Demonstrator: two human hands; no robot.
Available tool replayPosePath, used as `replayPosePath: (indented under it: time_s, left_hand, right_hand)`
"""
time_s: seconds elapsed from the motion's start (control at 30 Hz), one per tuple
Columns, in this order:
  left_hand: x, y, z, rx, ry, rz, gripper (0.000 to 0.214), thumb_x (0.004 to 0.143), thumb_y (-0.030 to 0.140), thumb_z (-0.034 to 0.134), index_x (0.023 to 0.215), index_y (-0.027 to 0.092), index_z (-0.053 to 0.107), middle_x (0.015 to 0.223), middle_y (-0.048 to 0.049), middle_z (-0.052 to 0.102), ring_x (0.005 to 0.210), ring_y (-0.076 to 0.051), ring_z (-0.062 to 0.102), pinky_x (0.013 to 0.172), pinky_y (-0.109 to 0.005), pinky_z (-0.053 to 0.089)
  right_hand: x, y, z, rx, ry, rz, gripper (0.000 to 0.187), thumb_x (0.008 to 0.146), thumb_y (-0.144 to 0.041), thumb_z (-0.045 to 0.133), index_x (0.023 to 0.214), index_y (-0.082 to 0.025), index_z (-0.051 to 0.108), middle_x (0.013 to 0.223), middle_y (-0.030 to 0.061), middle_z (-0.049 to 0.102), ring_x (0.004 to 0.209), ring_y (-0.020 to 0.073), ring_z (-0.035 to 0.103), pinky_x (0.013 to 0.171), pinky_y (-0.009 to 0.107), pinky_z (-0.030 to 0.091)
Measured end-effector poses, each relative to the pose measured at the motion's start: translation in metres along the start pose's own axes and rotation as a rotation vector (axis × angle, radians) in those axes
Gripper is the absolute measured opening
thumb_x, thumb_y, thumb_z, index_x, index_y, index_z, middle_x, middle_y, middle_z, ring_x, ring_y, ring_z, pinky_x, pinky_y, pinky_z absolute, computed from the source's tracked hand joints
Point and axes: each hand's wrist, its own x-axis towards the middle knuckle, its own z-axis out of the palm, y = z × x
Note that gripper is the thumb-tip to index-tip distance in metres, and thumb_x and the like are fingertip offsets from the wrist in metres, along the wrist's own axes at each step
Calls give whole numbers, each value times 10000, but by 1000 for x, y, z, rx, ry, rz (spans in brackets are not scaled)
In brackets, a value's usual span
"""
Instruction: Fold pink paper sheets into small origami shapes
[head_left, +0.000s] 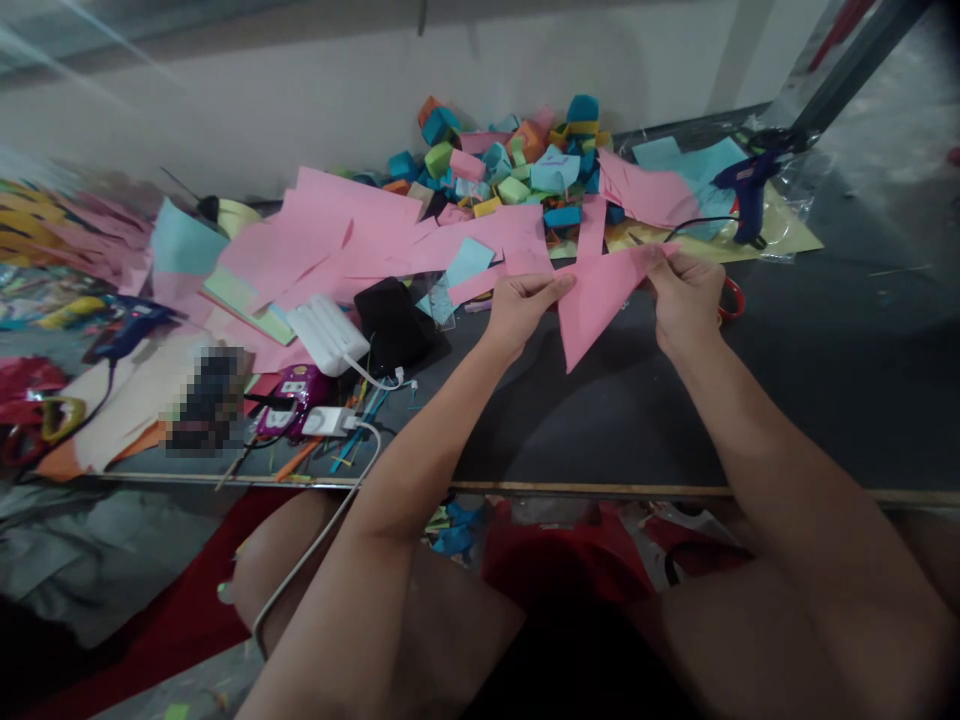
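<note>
A pink paper triangle (596, 300) is held up just above the dark table (787, 380), its point hanging down toward me. My left hand (517, 308) pinches its left corner with closed fingers. My right hand (686, 295) grips the upper right corner, fingers closed on the sheet. Both forearms reach in from the lower edge of the view.
Loose pink sheets (352, 240) and a heap of folded coloured paper cubes (517, 160) lie behind. A blue glue gun (746, 185) rests at the back right, another glue gun (124, 330) at the left. A white power bank (328, 335), black case (394, 325) and cables sit left of my hands.
</note>
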Motion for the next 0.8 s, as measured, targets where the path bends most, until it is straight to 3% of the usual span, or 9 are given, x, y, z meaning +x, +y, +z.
replayPosePath:
  time_s: [0.1,0.17,0.37,0.6,0.7,0.8]
  left_hand:
    - [0,-1,1,-14,30,-5,278,703,318,913,548,196,718,569,35,593,618,-87,534,659,-255,485]
    - [1,-3,0,-15,62,4,239,703,325,914,587,201,746,601,31,622,635,-89,549,656,-253,481]
    - [4,-6,-3,-18,51,46,364,657,386,942,505,181,682,542,25,554,621,-99,536,609,-254,484]
    - [4,-4,-2,12,76,46,286,679,367,927,559,195,732,567,34,592,602,-83,515,609,-243,479]
    - [4,-4,-3,8,99,46,261,711,319,910,575,183,734,587,25,607,626,-92,536,625,-251,477]
    - [5,-5,-5,34,82,62,321,688,387,918,550,184,712,567,32,596,607,-82,516,616,-239,473]
  right_hand:
    - [0,0,1,-26,48,-39,375,724,-616,843,676,-276,695,591,-40,577,671,170,664,619,340,596]
    - [0,0,1,-17,13,-27,338,743,-569,849,698,-266,706,621,-34,601,697,168,673,646,341,593]
    - [-1,-3,2,5,-30,-56,348,718,-538,875,651,-261,673,670,-34,641,811,188,699,713,363,605]
    - [-4,-4,2,-59,-15,-27,299,693,-436,914,625,-258,684,630,-36,648,714,168,688,716,362,615]
    - [-4,-1,3,-24,-27,-21,259,696,-431,913,679,-263,717,695,-24,702,755,179,710,752,382,623]
    - [-4,0,4,-21,-45,-21,273,648,-450,938,708,-271,741,749,-12,739,793,199,726,792,413,631]
